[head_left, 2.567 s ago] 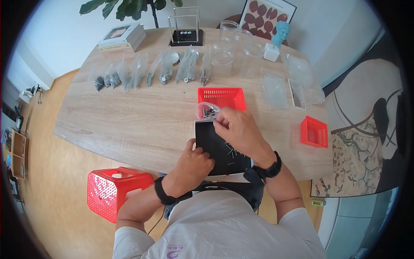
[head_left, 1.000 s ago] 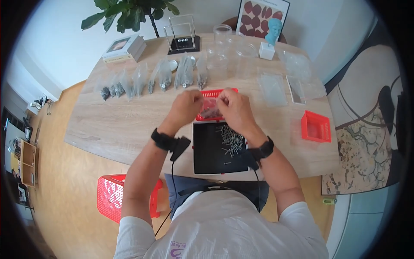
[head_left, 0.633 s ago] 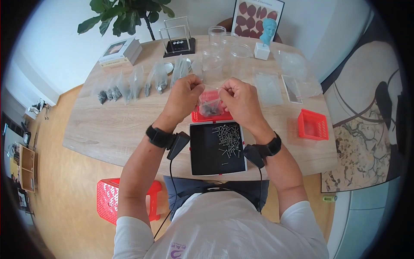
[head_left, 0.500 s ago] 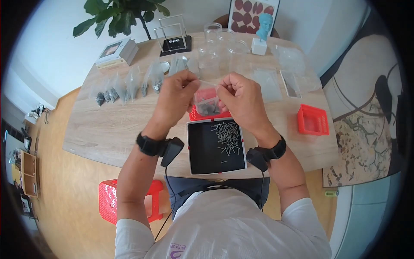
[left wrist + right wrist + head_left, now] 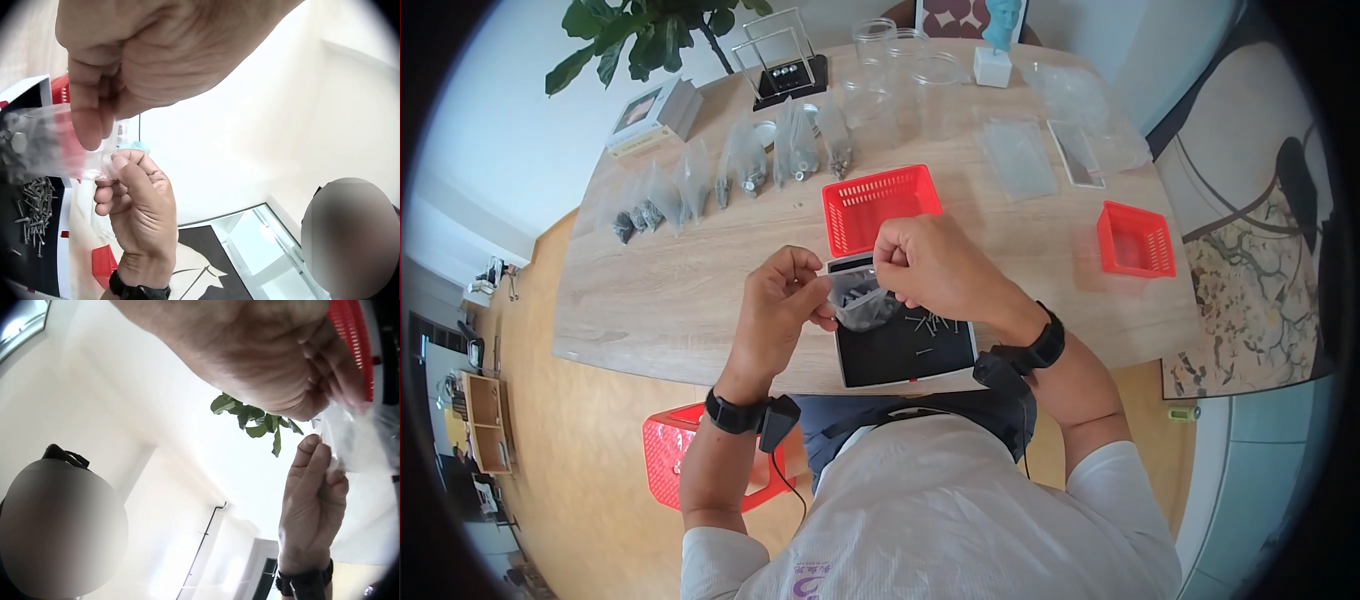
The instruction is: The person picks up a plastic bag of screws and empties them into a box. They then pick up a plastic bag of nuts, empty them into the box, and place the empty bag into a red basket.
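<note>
The clear bag [image 5: 868,319] of metal parts [image 5: 857,296] is pinched near its top by the left hand [image 5: 778,305] and right hand [image 5: 945,265], over the black-lined tray [image 5: 875,362], apparently so spills would be caught.

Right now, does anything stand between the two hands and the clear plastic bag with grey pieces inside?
Nothing visible does: the left hand and the right hand both pinch the clear plastic bag by its edge, above the rectangular black tray.
</note>
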Demonstrator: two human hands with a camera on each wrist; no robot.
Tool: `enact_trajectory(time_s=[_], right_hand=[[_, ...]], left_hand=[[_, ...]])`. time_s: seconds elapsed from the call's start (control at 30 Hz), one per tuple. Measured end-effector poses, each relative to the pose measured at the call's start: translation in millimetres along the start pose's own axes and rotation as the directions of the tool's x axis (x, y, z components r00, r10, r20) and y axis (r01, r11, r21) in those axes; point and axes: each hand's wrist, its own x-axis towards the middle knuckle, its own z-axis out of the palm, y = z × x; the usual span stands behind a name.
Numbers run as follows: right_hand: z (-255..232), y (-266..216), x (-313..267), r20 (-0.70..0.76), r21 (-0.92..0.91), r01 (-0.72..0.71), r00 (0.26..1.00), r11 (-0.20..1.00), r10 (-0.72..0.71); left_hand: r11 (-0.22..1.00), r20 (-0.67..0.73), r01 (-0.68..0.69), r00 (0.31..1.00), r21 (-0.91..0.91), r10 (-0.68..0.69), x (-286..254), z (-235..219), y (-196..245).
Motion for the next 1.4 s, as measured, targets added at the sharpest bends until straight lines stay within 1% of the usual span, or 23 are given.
enact_trajectory(time_s=[0.07,0.13,0.17,0.23,0.33,0.37,0.43,0.53,0.67,0.73,0.87,0.9,0.93,0.97,1.03,1.07,1.13,1.17,1.2,1.23,1.27,1.33,1.4], right_hand=[[-1.0,-1.9,2.0,0.03,-0.033,0.017,0.999,0.999,-0.016],[-6.5,-9.2,7.5,0.075,-0.204,0.19,0.981,0.96,-0.179],[-6.3,-9.5,10.0,0.077,-0.2,0.202,0.979,0.959,-0.19],[-7.2,-8.8,17.3,0.137,-0.288,0.371,0.928,0.883,-0.345],[-1.2,-1.8,26.2,0.145,-0.284,0.471,0.882,0.835,-0.448],[0.0,-2.5,26.4,0.144,-0.278,0.476,0.879,0.834,-0.454],[1.7,-7.9,24.8,0.155,-0.316,0.41,0.912,0.856,-0.38],[-3.8,-12.4,21.9,0.154,-0.319,0.401,0.916,0.859,-0.371],[-11.6,-4.9,25.6,0.115,-0.294,0.406,0.914,0.865,-0.389],[-16.6,-3.9,28.7,0.14,-0.299,0.33,0.943,0.896,-0.3],[-16.0,6.1,33.0,0.144,-0.282,0.368,0.929,0.886,-0.34],[-15.1,10.6,34.7,0.134,-0.272,0.411,0.912,0.87,-0.388],[-14.8,13.7,35.6,0.124,-0.264,0.453,0.891,0.851,-0.436],[-14.4,14.8,36.0,0.123,-0.261,0.453,0.892,0.853,-0.436],[-13.6,15.4,35.8,0.098,-0.28,0.473,0.88,0.835,-0.466],[-14.2,12.7,35.0,0.099,-0.278,0.475,0.879,0.835,-0.467],[-18.8,1.7,32.3,0.188,-0.284,0.355,0.931,0.891,-0.311],[-22.9,-2.7,30.2,0.187,-0.28,0.358,0.93,0.891,-0.315],[-28.4,-6.3,27.8,0.24,-0.222,0.372,0.917,0.901,-0.319],[-32.0,-7.2,26.5,0.294,-0.163,0.382,0.899,0.91,-0.325],[-33.6,-3.9,26.3,0.295,-0.16,0.387,0.897,0.908,-0.33],[-33.9,4.3,28.3,0.346,-0.118,0.523,0.819,0.844,-0.458],[-30.5,7.0,32.8,0.365,-0.139,0.491,0.833,0.86,-0.416]], left_hand=[[1.0,-0.017,-0.015,1.0,0.009,0.016,-6.0,0.4,3.6],[0.999,-0.039,-0.034,0.999,0.025,0.035,-10.6,1.3,5.0],[0.998,-0.042,-0.05,0.998,0.026,0.051,-11.2,2.9,4.6],[0.996,-0.053,-0.079,0.995,0.03,0.08,-11.2,5.3,-0.6],[0.992,-0.127,-0.125,0.985,-0.029,0.12,-18.0,10.1,-9.8],[0.992,-0.132,-0.124,0.984,-0.022,0.12,-21.0,10.8,-10.7],[0.984,-0.224,-0.154,0.966,-0.091,0.13,-27.1,11.8,-13.8],[0.981,-0.295,-0.158,0.948,-0.112,0.119,-30.0,11.7,-13.6],[0.981,-0.309,-0.18,0.939,-0.078,0.148,-29.0,16.2,-7.2],[0.969,-0.313,-0.226,0.931,-0.097,0.186,-26.0,18.6,-4.4],[0.963,-0.304,-0.267,0.921,-0.04,0.243,-25.1,11.6,-7.0],[0.936,-0.279,-0.297,0.898,0.19,0.341,-25.4,15.8,-5.2],[0.857,-0.231,-0.316,0.872,0.407,0.431,-26.0,18.8,-3.2],[0.857,-0.23,-0.314,0.873,0.409,0.43,-27.3,19.2,-1.2],[0.669,0.043,-0.319,0.918,0.671,0.395,-30.1,20.9,2.8],[0.623,0.004,-0.266,0.922,0.735,0.388,-29.6,25.1,4.4],[0.59,-0.011,-0.246,0.917,0.769,0.398,-25.8,20.0,-0.6],[0.557,-0.025,-0.227,0.913,0.799,0.408,-24.3,18.0,-1.2],[0.552,-0.025,-0.226,0.912,0.803,0.41,-23.9,18.2,1.0],[0.58,-0.045,-0.212,0.917,0.786,0.396,-24.1,19.3,4.2],[0.608,-0.065,-0.197,0.922,0.769,0.382,-24.7,20.0,6.2],[0.612,-0.07,-0.2,0.919,0.765,0.387,-25.1,19.5,8.0],[0.618,-0.071,-0.205,0.917,0.759,0.392,-25.9,18.3,8.7]])
